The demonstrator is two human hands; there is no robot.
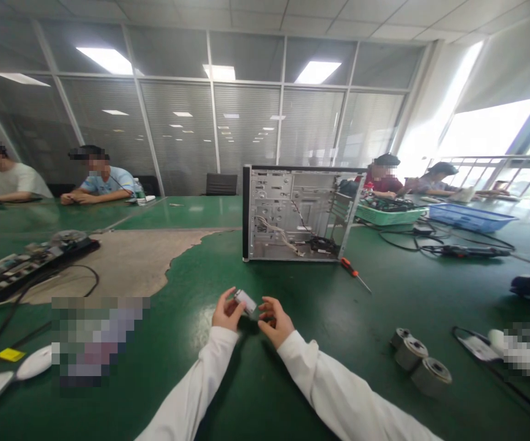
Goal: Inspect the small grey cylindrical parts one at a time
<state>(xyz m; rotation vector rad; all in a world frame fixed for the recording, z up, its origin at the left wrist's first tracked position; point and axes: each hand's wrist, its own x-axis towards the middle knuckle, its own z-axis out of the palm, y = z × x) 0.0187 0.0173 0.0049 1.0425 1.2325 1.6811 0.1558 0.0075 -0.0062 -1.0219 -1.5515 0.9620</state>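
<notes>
Pale block pinched over green table
The left hand grips it between thumb and fingers; the right hand, loosely curled, unclenched, hovers just beside.

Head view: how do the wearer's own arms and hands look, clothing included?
The left sleeve and right sleeve are long, plain white and loose, with soft creases, and run down to the wrists. No printed marking or cable shows on either. The left hand and right hand are bare: five-fingered, with no gloves visible.
</notes>
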